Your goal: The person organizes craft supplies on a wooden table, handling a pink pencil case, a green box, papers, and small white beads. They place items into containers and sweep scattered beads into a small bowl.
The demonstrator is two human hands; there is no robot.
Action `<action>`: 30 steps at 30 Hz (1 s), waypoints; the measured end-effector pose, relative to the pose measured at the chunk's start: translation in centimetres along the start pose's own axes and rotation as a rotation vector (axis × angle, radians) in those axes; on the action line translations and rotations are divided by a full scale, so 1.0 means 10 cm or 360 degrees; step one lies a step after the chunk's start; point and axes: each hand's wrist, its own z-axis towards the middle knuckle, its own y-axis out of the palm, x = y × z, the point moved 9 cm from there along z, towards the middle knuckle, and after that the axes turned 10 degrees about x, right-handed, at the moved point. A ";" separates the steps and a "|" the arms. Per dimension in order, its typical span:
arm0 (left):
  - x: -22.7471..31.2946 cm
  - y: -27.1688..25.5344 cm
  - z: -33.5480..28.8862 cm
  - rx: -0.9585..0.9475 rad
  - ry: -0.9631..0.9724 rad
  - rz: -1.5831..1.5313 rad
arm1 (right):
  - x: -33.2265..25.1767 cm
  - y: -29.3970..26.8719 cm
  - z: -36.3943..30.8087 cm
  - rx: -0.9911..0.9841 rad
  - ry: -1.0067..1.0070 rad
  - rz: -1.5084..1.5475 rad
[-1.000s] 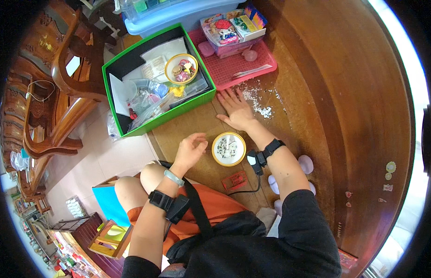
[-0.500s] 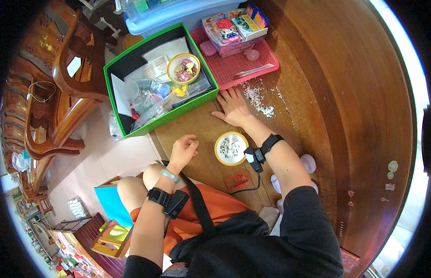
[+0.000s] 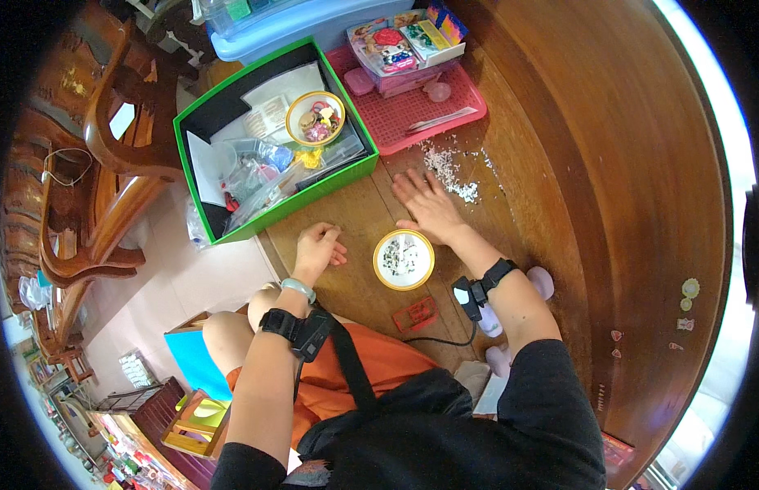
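Observation:
My right hand (image 3: pixel 432 211) lies with its fingers spread on the wooden table (image 3: pixel 347 211), beside a scatter of small white beads (image 3: pixel 451 173). Its thumb comes close to the rim of a white bowl (image 3: pixel 427 269) with a yellow edge. Small white and dark beads (image 3: pixel 400 256) lie inside that bowl. To the bowl's left, my left hand (image 3: pixel 317 250) is loosely curled just over the table's edge, and no object shows in its fingers.
A green-edged box (image 3: pixel 298 206) of bags and papers stands ahead, with a second bowl (image 3: pixel 293 135) of colourful trinkets in it. Right of it lies a pink tray (image 3: pixel 387 140) under a pink box (image 3: pixel 404 79). A small red item (image 3: pixel 416 314) sits near me.
My right hand has drawn back toward me, away from the pink tray's edge, and slid a little right. My left hand has shifted slightly left. The view has shifted slightly.

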 end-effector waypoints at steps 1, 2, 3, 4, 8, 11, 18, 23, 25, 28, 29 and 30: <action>-0.01 -0.01 0.00 0.0002 0.0001 -0.0003 | 0.13 -0.06 -0.01 -0.0088 0.0169 -0.0040; -0.01 -0.02 0.01 0.0005 0.0001 -0.0007 | 0.22 -0.10 -0.07 -0.0009 0.0237 -0.0036; -0.02 -0.04 0.01 0.0009 0.0001 -0.0012 | 0.32 -0.12 -0.15 0.0070 0.0303 -0.0033; -0.01 -0.02 0.01 0.0001 0.0009 0.0004 | 0.41 -0.16 -0.23 0.0147 0.0377 -0.0032; 0.06 0.03 -0.01 -0.0023 0.0018 0.0033 | 0.31 -0.20 -0.02 0.0231 0.0198 0.0068; 0.05 0.02 0.00 -0.0021 -0.0028 0.0049 | 0.02 -0.18 0.32 0.0252 -0.0036 0.0159; 0.02 0.03 0.02 -0.0040 0.0013 0.0029 | 0.33 -0.22 0.17 0.0317 0.0180 0.0067; 0.04 0.01 0.01 -0.0002 0.0006 0.0089 | 0.25 -0.31 0.27 0.0398 0.0203 0.0097; 0.03 0.01 0.03 -0.0003 -0.0009 0.0076 | 0.20 -0.33 0.41 0.0457 0.0179 0.0039; 0.04 0.03 0.02 -0.0006 -0.0016 0.0069 | 0.26 -0.42 0.48 0.0762 0.0125 -0.0117; 0.04 0.03 0.03 -0.0012 0.0000 0.0074 | 0.29 -0.39 0.48 0.0724 0.0145 -0.0140; 0.04 0.03 0.03 -0.0020 0.0016 0.0078 | 0.34 -0.36 0.47 0.0685 0.0165 -0.0164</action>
